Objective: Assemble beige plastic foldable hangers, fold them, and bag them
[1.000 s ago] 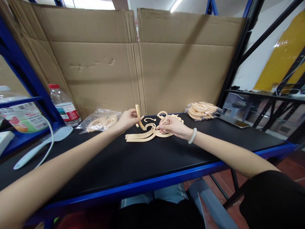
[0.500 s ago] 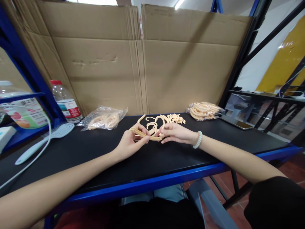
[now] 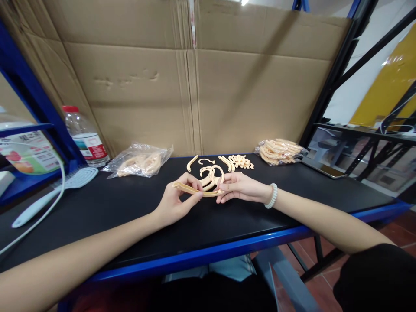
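Note:
Both hands meet over the middle of the black table top (image 3: 136,216). My left hand (image 3: 177,200) pinches one end of a thin beige plastic hanger arm (image 3: 191,190), held roughly level just above the table. My right hand (image 3: 238,187), with a white bead bracelet at the wrist, grips the arm's other end together with a beige hook piece (image 3: 212,174) that curls up between the hands. Behind them lie a few loose beige hooks (image 3: 204,162) and a row of small beige parts (image 3: 238,161).
A clear bag of beige parts (image 3: 140,161) lies at the back left, another pile in plastic (image 3: 278,151) at the back right. A water bottle (image 3: 85,138), a white brush (image 3: 55,194) and a white cable are at the left. Cardboard sheets (image 3: 195,82) wall off the back.
My left hand put down the upright piece and came to the centre. Both hands now hold the hanger arm, lifted off the table and drawn a little nearer to me.

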`<state>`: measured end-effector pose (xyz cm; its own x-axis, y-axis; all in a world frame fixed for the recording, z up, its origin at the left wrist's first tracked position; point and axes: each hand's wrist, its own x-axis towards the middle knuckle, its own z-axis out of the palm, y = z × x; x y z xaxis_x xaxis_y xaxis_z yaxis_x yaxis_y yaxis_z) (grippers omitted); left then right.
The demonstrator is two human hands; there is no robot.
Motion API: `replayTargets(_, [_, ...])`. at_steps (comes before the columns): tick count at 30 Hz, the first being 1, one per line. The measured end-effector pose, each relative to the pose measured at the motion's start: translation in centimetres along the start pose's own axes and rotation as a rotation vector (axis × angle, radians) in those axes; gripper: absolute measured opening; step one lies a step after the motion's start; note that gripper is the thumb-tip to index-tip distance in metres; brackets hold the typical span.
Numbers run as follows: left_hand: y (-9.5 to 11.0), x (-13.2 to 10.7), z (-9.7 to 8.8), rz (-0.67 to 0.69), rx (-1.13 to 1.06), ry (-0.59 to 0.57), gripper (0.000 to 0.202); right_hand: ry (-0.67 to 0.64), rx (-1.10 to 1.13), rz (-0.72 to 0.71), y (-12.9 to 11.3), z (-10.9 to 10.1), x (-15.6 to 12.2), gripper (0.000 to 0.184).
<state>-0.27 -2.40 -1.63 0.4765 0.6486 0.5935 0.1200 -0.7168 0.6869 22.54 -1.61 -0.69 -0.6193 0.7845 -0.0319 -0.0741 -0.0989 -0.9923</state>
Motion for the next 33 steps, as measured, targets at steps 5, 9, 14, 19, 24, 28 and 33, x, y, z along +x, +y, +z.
replayTargets(5, [0.0,0.0,0.0,0.077,0.056,-0.026,0.013,0.006,-0.009,-0.013,-0.1,0.4,-0.2,0.026])
replayTargets(9, [-0.1,0.0,-0.1,0.124,0.034,-0.028,0.014,0.010,-0.019,-0.053,0.1,0.6,0.0,0.027])
replayTargets(14, [-0.2,0.1,-0.3,0.162,0.045,-0.051,0.013,0.007,-0.033,-0.077,0.4,0.7,0.2,0.029])
replayTargets(19, [-0.3,0.2,-0.3,0.162,0.045,-0.060,0.012,0.033,-0.055,-0.109,0.8,0.7,0.3,0.029])
replayTargets(24, [-0.3,0.1,-0.3,0.153,0.038,-0.079,0.011,0.030,-0.066,-0.093,0.8,0.8,0.2,0.028])
replayTargets(28, [0.0,0.1,-0.3,0.174,0.049,-0.109,0.011,-0.056,-0.014,-0.005,0.4,0.4,0.2,0.031])
replayTargets(33, [0.4,0.1,-0.3,0.213,0.040,-0.141,0.011,-0.138,0.015,0.085,-0.2,0.1,0.0,0.032])
